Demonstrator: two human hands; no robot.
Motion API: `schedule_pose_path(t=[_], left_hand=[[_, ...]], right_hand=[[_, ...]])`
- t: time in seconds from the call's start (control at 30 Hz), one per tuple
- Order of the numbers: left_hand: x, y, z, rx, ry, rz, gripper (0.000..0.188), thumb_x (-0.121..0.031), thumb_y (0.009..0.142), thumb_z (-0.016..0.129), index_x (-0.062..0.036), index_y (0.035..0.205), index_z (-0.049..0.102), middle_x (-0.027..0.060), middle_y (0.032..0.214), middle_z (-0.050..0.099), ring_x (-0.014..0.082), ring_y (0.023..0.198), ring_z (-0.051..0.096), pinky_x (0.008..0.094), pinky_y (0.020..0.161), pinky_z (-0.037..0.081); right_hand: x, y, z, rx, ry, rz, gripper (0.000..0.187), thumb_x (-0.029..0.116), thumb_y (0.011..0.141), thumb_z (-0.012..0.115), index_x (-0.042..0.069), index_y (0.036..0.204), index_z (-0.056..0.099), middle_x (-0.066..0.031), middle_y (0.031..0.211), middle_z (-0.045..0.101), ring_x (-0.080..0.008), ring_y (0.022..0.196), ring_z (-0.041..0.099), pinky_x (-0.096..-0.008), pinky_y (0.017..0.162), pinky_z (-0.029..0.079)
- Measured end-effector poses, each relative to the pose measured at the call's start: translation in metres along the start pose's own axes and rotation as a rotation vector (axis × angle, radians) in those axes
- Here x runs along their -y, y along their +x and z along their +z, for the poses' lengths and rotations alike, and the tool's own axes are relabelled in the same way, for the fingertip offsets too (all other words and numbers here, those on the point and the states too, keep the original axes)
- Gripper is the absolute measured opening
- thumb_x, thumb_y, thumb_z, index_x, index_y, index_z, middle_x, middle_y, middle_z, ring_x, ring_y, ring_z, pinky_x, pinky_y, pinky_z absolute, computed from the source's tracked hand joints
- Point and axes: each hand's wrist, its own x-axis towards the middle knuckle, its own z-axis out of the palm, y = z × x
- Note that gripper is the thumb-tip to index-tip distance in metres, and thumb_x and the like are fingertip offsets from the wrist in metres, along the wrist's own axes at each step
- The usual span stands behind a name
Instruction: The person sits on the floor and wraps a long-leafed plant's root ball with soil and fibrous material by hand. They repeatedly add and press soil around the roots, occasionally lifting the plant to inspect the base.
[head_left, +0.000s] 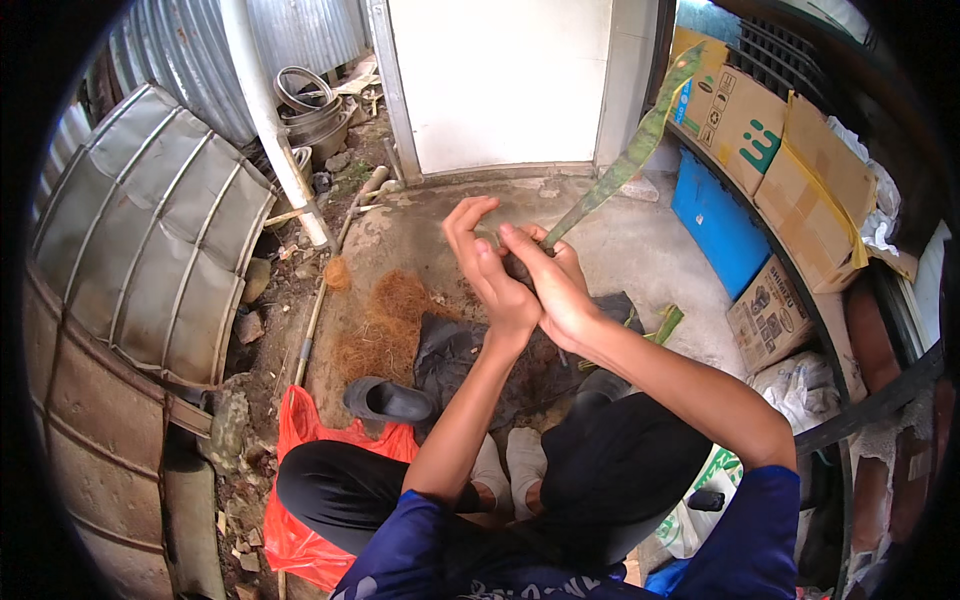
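Note:
In front of me a long green snake plant leaf slants up to the right, its narrow base ending in a dark clump of soil. My left hand cups the clump from the left, fingers curved and partly spread. From the other side my right hand wraps it, and the wrists nearly meet. Most of the clump is hidden by palms and fingers. Below lies a black plastic sheet with dark soil on it. Brown coconut fibre is heaped left of the sheet; another green leaf piece lies to its right.
A grey slipper and red plastic bag lie by my left leg. Bent metal panels lean at left beside a white pole. Cardboard boxes and a blue container line the right. A white door stands ahead.

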Motion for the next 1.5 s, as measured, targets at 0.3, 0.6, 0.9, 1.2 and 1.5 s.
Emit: schedule_pose_path(t=[0.3, 0.6, 0.9, 1.2, 1.5], left_hand=[[0.086, -0.046, 0.011, 0.095, -0.201, -0.601, 0.038, -0.028, 0.104, 0.026, -0.0032, 0.117, 0.051, 0.0119, 0.115, 0.053, 0.0227, 0.112, 0.049, 0.0384, 0.101, 0.036], [0.166, -0.081, 0.025, 0.192, -0.148, -0.768, 0.032, -0.026, 0.103, 0.034, -0.0028, 0.118, 0.05, 0.0106, 0.113, 0.053, 0.0198, 0.108, 0.051, 0.0362, 0.095, 0.04], [0.215, -0.107, 0.0, 0.338, 0.309, -0.35, 0.021, -0.004, 0.087, 0.06, -0.0011, 0.107, 0.063, 0.0143, 0.104, 0.052, 0.0287, 0.098, 0.052, 0.0384, 0.089, 0.041], [0.238, -0.094, -0.012, 0.52, 0.301, -0.43, 0.013, -0.008, 0.083, 0.07, -0.004, 0.095, 0.068, 0.0063, 0.082, 0.063, 0.0208, 0.08, 0.056, 0.0317, 0.075, 0.038], [0.259, -0.072, -0.046, 0.594, 0.31, -0.586, 0.008, -0.006, 0.086, 0.064, 0.0023, 0.089, 0.064, 0.0114, 0.078, 0.063, 0.0214, 0.069, 0.059, 0.0336, 0.066, 0.046]], right_hand=[[-0.026, 0.065, -0.081, -0.097, 0.068, 0.224, 0.036, 0.041, 0.092, 0.062, 0.007, 0.083, 0.057, -0.0029, 0.077, 0.057, -0.0149, 0.074, 0.06, -0.0336, 0.07, 0.054], [-0.094, 0.13, -0.153, -0.096, 0.155, 0.347, 0.026, 0.031, 0.093, 0.058, 0.006, 0.083, 0.057, -0.0062, 0.078, 0.059, -0.0172, 0.078, 0.061, -0.0347, 0.074, 0.052], [-0.128, 0.162, -0.177, -0.117, 0.279, 0.407, 0.026, 0.03, 0.098, 0.052, 0.006, 0.09, 0.059, -0.0102, 0.099, 0.066, -0.0177, 0.09, 0.063, -0.0338, 0.085, 0.05], [-0.157, 0.172, -0.183, -0.094, 0.101, 0.417, 0.027, 0.028, 0.098, 0.051, 0.003, 0.094, 0.062, -0.0114, 0.101, 0.067, -0.0165, 0.09, 0.064, -0.032, 0.08, 0.052], [-0.214, 0.174, -0.197, -0.157, 0.049, 0.567, 0.029, 0.032, 0.094, 0.056, 0.005, 0.091, 0.064, -0.0055, 0.094, 0.063, -0.0158, 0.089, 0.06, -0.0326, 0.08, 0.047]])
